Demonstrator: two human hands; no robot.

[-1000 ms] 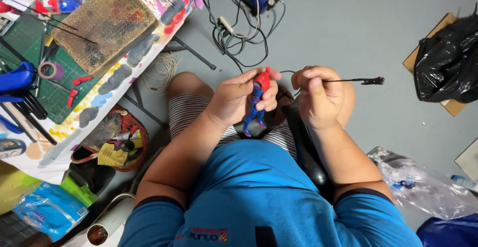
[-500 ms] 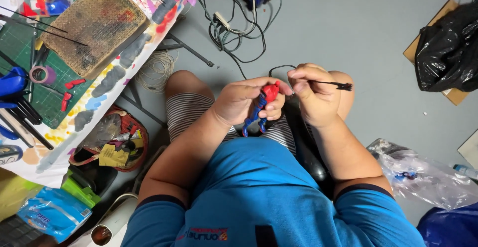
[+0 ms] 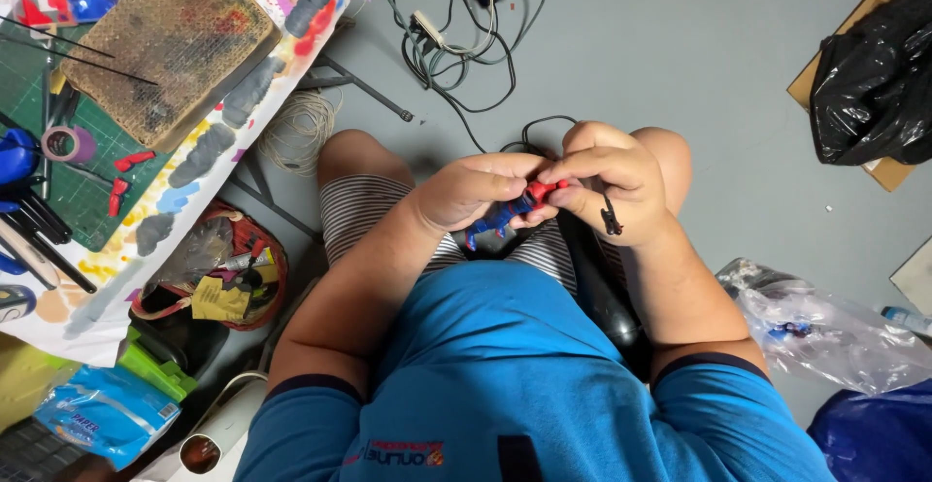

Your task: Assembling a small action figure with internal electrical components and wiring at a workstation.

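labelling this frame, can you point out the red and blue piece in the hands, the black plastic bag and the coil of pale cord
red and blue piece (image 3: 524, 202), head view, on its red end between the fingertips
black plastic bag (image 3: 874, 84), head view, middle of its crinkled surface
coil of pale cord (image 3: 299, 132), head view, on the wound loops

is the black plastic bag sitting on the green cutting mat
No, the black plastic bag lies on a piece of cardboard on the floor at the right, far from the green cutting mat.
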